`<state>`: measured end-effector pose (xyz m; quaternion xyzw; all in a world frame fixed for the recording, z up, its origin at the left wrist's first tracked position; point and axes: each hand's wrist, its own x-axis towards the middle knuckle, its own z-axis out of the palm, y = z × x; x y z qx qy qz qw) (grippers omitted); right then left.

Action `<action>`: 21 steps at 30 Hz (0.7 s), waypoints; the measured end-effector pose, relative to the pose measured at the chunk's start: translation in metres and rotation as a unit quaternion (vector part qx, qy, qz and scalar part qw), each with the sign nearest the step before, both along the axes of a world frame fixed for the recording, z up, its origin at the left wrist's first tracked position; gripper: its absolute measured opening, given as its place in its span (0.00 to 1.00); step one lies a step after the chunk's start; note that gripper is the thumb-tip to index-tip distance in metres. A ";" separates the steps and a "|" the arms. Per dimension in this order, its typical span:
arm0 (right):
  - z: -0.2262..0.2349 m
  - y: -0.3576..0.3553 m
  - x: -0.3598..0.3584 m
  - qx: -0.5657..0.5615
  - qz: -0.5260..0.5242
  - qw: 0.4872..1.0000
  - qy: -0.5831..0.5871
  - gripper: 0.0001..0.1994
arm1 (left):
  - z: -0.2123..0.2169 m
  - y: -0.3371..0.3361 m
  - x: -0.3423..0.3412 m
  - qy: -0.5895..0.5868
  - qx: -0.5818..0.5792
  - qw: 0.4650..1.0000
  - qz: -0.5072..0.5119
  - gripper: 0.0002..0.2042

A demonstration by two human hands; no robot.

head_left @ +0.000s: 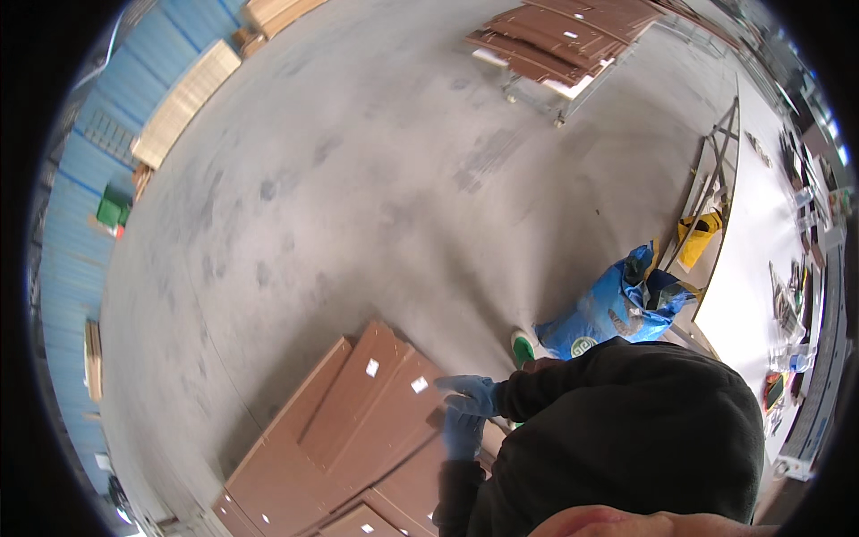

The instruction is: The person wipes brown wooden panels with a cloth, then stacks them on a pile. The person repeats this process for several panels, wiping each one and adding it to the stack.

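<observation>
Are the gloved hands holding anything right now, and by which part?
Both hands, the left hand and the right hand, rest at the right edge of the top brown panel; a closed grip cannot be told.

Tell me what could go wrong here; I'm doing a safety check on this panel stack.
The brown panels lie fanned and uneven, so one might slide off as the gloved hands, left hand and right hand, work at the stack's edge. Fingers there could get pinched between boards. The blue bag and the green-and-white object lie on the floor close behind, a likely trip hazard when stepping back.
</observation>
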<state>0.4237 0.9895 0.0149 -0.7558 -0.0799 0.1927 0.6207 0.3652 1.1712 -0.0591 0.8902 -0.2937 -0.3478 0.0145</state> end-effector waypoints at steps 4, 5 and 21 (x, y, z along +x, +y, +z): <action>0.012 -0.104 0.063 -0.113 0.063 0.991 0.046 0.27 | -0.017 -0.021 0.073 -0.065 -0.121 0.990 -0.029 0.17; 0.009 -0.129 0.078 -0.130 0.020 0.991 0.022 0.27 | -0.027 -0.026 0.086 -0.088 -0.330 0.939 0.035 0.13; -0.048 -0.400 0.214 -0.233 -0.239 0.921 0.199 0.23 | -0.076 -0.043 0.405 0.026 0.033 0.986 -0.164 0.15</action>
